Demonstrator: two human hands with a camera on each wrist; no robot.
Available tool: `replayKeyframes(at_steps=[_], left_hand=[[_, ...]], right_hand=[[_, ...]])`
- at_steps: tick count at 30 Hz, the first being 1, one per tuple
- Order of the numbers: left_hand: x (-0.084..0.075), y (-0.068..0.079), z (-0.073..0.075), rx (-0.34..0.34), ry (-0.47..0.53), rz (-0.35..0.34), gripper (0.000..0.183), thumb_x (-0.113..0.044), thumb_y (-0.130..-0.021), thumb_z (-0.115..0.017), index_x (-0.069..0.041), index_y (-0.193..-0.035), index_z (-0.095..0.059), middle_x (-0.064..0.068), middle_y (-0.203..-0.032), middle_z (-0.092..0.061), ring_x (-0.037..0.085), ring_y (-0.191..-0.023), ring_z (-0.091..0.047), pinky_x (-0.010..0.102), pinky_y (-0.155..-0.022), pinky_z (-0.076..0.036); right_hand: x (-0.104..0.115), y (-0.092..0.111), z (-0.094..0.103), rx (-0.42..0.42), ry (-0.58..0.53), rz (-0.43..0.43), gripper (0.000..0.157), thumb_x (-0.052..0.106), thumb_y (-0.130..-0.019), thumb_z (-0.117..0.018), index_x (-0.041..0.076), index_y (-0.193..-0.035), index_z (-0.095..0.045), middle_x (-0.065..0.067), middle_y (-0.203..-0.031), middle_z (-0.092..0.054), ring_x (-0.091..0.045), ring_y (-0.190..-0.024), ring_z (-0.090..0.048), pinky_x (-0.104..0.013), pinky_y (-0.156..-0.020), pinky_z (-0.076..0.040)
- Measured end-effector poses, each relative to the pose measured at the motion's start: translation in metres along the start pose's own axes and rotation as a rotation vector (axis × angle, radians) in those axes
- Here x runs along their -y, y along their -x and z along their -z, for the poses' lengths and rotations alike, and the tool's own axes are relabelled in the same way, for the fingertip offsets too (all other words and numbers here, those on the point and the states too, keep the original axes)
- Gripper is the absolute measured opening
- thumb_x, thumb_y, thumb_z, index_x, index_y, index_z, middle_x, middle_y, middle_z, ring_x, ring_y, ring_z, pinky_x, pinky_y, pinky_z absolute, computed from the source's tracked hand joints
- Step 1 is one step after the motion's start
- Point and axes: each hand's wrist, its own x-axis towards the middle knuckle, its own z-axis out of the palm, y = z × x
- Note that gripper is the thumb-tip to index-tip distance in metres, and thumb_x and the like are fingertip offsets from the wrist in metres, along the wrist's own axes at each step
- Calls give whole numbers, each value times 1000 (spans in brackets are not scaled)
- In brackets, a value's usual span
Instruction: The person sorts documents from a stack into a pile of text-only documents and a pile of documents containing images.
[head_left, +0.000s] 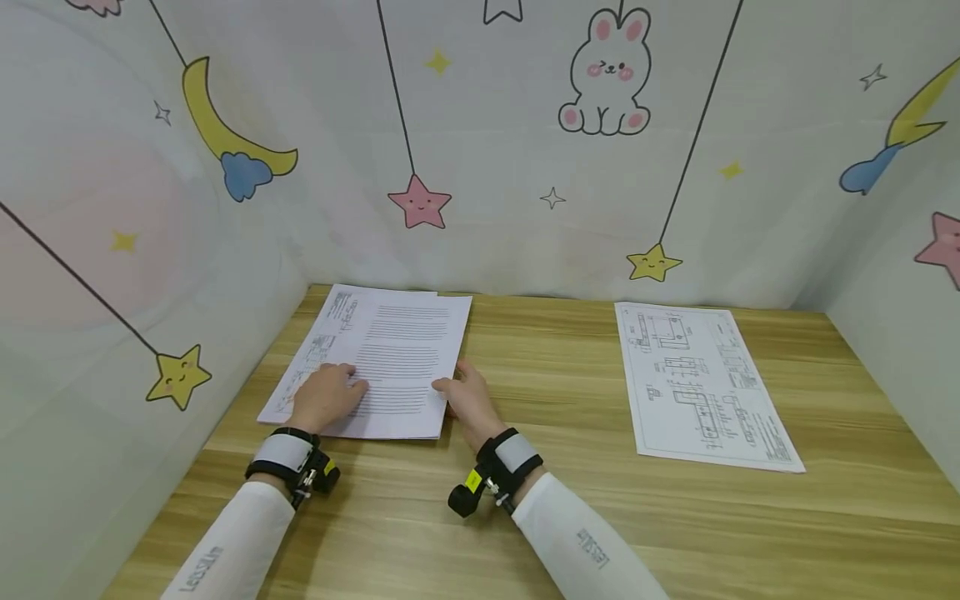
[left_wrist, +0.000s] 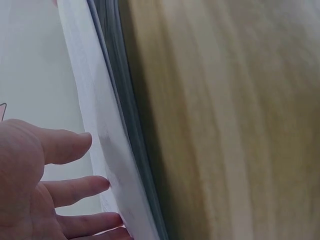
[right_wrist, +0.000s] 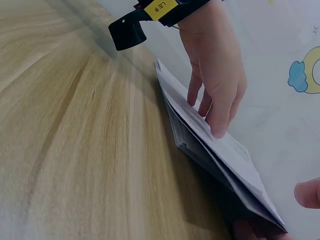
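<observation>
A stack of printed paper (head_left: 405,333) lies at the left of the wooden table. Lines of text cover its top sheet, and a drawing shows along the left side. My left hand (head_left: 327,398) rests on the stack, thumb and fingers extended, with fingertips on the paper (left_wrist: 107,150) in the left wrist view. At the right edge is my right hand (head_left: 470,400), its thumb above the sheets and its fingers partly hidden below. The right wrist view shows the thumb (right_wrist: 308,193) apart from the paper and a gap between upper and lower sheets (right_wrist: 200,150).
A separate sheet with technical drawings (head_left: 705,383) lies on the right of the table (head_left: 555,492). White cloth walls (head_left: 510,250) with cartoon prints stand behind and at both sides. Each wrist wears a strapped camera (head_left: 465,498).
</observation>
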Motion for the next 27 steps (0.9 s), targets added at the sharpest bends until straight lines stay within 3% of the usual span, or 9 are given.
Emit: replayKeyframes(at_steps=[2, 6, 11, 18, 27], left_hand=[[-3, 1, 1, 1, 4, -1, 53, -28, -97, -50, 10, -134, -54, 34, -135, -54, 51, -126, -52, 61, -98, -47], [-8, 5, 2, -1, 24, -28, 51, -27, -97, -50, 11, -132, -56, 33, -133, -57, 50, -124, -55, 59, -98, -47], [-11, 9, 4, 4, 61, -58, 51, -26, -97, -50, 11, -131, -57, 32, -133, -59, 49, -124, -57, 58, -99, -48], [-12, 6, 3, 6, 175, 8, 59, -30, -99, -47, 9, -143, -43, 33, -145, -47, 50, -135, -45, 59, -109, -40], [-9, 1, 1, -35, 421, 116, 68, -32, -102, -43, 2, -156, -19, 31, -157, -30, 47, -144, -33, 57, -115, -33]], right_hand=[[-1, -1, -1, 30, -44, -12, 65, 11, -93, -57, 3, -153, -32, -17, -151, -46, -30, -134, -50, -43, -108, -44], [-7, -3, -5, 97, -118, -14, 52, 3, -94, -54, 6, -145, -43, -15, -136, -60, -23, -115, -62, -32, -90, -51], [-13, -2, -7, 90, -61, 18, 48, -3, -92, -50, 8, -139, -51, -15, -124, -67, -21, -101, -67, -27, -75, -52], [-11, -1, 0, 91, -7, 34, 49, 1, -95, -49, 14, -142, -50, -11, -123, -66, -19, -100, -64, -28, -76, -50], [-4, 0, 13, 96, -9, 47, 47, 4, -96, -49, 16, -141, -52, -11, -125, -67, -18, -101, -65, -29, -78, -51]])
